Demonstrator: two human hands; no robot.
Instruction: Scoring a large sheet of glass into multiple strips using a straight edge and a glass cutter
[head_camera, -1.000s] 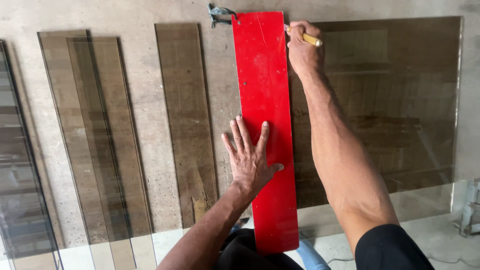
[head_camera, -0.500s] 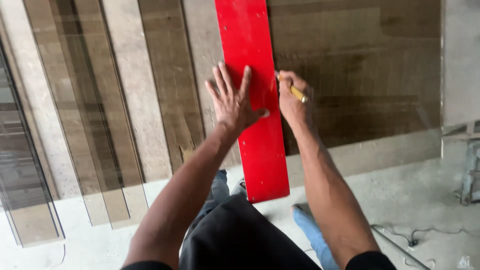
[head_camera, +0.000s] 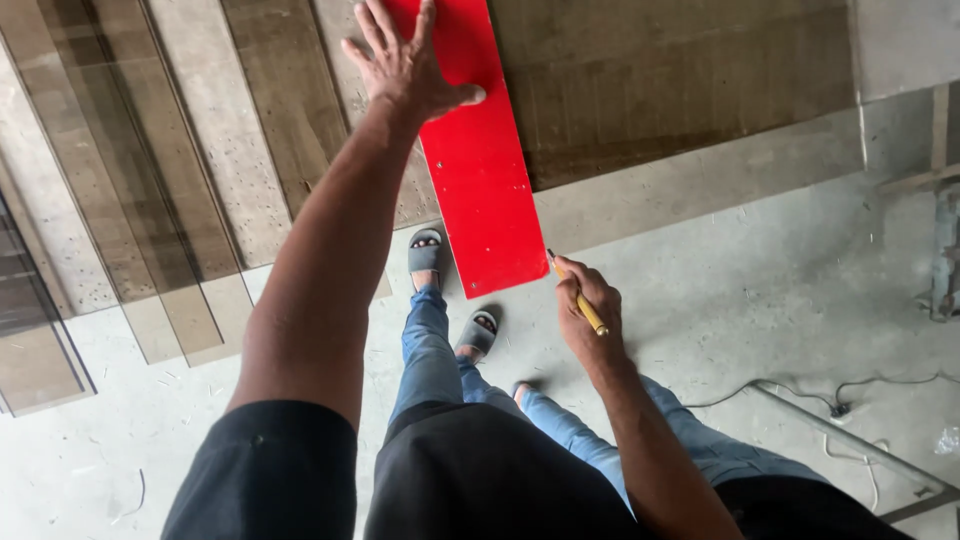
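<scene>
Right hand lowered, red board top cropped

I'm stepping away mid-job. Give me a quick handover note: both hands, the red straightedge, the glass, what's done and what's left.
Left hand: flat, fingers spread, pressing the red straightedge against the large tinted glass sheet.
Right hand: gripping a yellow-handled cutter, tip just off the straightedge's bottom right corner, below the sheet.
Cut glass strips lean on the wall at left.
Done: cannot tell whether a score line runs along the edge.
Left: check it before lifting the straightedge.
</scene>
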